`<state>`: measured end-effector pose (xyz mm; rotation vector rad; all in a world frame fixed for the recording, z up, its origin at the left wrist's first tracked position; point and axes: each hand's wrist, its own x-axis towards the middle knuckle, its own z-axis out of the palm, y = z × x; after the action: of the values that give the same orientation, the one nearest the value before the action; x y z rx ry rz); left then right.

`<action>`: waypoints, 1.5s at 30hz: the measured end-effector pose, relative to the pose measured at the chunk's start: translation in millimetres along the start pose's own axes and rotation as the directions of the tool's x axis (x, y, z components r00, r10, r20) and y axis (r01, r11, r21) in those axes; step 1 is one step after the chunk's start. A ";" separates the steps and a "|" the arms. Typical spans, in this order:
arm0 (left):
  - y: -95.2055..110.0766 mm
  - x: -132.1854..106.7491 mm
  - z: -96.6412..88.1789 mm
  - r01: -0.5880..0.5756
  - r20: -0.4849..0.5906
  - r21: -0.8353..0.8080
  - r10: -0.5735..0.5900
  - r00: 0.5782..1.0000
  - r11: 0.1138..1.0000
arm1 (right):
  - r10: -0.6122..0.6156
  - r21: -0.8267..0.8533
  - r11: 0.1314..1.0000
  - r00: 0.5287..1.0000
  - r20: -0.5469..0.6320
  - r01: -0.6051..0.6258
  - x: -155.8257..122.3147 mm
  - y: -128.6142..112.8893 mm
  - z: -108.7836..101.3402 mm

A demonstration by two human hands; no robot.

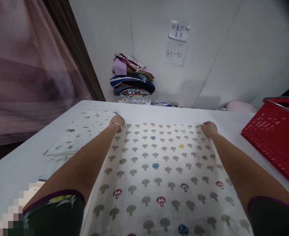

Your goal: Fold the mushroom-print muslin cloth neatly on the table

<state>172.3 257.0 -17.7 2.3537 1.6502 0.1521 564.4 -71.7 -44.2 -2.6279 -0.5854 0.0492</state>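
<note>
Dark sleeves (58,214), creased mushroom-print cloth (164,175), left hand (117,122) and right hand (209,129) gripping corners

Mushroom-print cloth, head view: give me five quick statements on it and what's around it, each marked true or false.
1. The left hand and right hand hold the far corners of the mushroom-print cloth. True.
2. The mushroom-print cloth carries one colour only. False: besides greyish mushrooms, it shows red, blue, green and yellow ones.
3. A bracelet is worn just behind the left hand. True.
4. The red basket stands left of the mushroom-print cloth. False: the red basket is on its right.
5. Another printed cloth lies on the table. True.
</note>
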 end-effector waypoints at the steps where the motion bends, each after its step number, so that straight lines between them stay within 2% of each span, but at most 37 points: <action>1: 1.7 -0.7 -1.3 0.006 -0.020 -0.012 -0.007 1.000 1.000 | -0.015 0.004 1.000 0.999 -0.051 0.015 -0.5 -2.9 -0.3; 4: 7.0 -2.1 -1.1 0.016 -0.071 -0.033 -0.018 0.997 0.999 | -0.056 -0.035 0.998 0.990 -0.128 0.052 -1.5 -12.2 2.7; 11: 10.3 -8.9 20.4 0.028 -0.127 0.000 -0.027 0.991 1.000 | -0.088 -0.236 0.968 0.996 -0.011 0.083 -2.4 -12.9 17.6; 13: 12.4 -13.2 19.5 0.006 -0.138 0.018 -0.004 0.990 1.000 | -0.088 -0.266 0.961 0.996 -0.012 0.081 -4.3 -13.1 15.2; 15: 17.7 -20.8 15.7 -0.042 -0.154 0.035 0.046 0.987 0.999 | -0.150 -0.277 0.952 0.988 -0.041 0.133 -10.4 -18.3 12.2; 17: 25.9 -33.0 13.9 -0.169 -0.171 0.062 0.177 0.969 0.984 | -0.316 -0.257 0.922 0.946 -0.068 0.290 -21.9 -28.6 13.2; 18: 30.5 -40.6 15.1 -0.273 -0.165 0.087 0.285 0.944 0.958 | -0.421 -0.236 0.887 0.905 -0.059 0.398 -29.5 -35.0 16.2; 20: 38.7 -56.3 22.5 -0.510 -0.106 0.146 0.526 0.844 0.848 | -0.600 -0.176 0.783 0.799 0.037 0.596 -46.2 -48.1 26.5; 21: 41.6 -63.2 28.0 -0.595 -0.054 0.167 0.609 0.791 0.786 | -0.646 -0.146 0.740 0.755 0.116 0.656 -54.0 -53.9 32.8; 22: 43.6 -68.6 33.9 -0.634 0.004 0.176 0.644 0.765 0.753 | -0.658 -0.125 0.719 0.727 0.195 0.684 -60.9 -59.1 39.1; 23: 44.6 -72.1 39.4 -0.632 0.056 0.173 0.633 0.772 0.756 | -0.647 -0.113 0.716 0.715 0.264 0.689 -66.3 -63.5 44.4; 26: 44.6 -72.0 49.2 -0.539 0.146 0.155 0.520 0.841 0.828 | -0.559 -0.124 0.764 0.746 0.361 0.633 -73.8 -73.0 50.5; 27: 44.2 -70.0 49.4 -0.524 0.160 0.152 0.503 0.850 0.838 | -0.541 -0.120 0.776 0.751 0.379 0.619 -74.2 -74.6 48.6; 29: 42.7 -67.4 46.0 -0.514 0.173 0.149 0.490 0.854 0.845 | -0.521 -0.108 0.792 0.757 0.396 0.601 -74.1 -73.7 40.4; 31: 37.5 -69.9 40.3 -0.495 0.155 0.150 0.474 0.867 0.856 | -0.512 -0.124 0.802 0.780 0.360 0.584 -74.8 -64.3 29.6; 34: 19.6 -82.4 35.2 -0.486 0.097 0.169 0.476 0.874 0.857 | -0.478 -0.202 0.821 0.837 0.268 0.533 -77.5 -34.6 17.2; 38: -2.7 -92.9 38.7 -0.469 0.106 0.198 0.457 0.883 0.861 | -0.375 -0.239 0.861 0.878 0.297 0.449 -77.2 -2.1 12.7; 42: 1.0 -88.3 35.4 -0.454 0.148 0.197 0.432 0.890 0.869 | -0.342 -0.220 0.878 0.878 0.335 0.425 -77.8 -5.7 5.4; 45: 5.4 -102.6 23.4 -0.435 0.151 0.190 0.412 0.899 0.880 | -0.346 -0.216 0.883 0.888 0.303 0.417 -96.5 -1.1 -11.9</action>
<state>146.9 155.7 -32.2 2.8096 1.1277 -0.0789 477.8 -115.5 -38.8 -2.7318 -1.2841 0.2004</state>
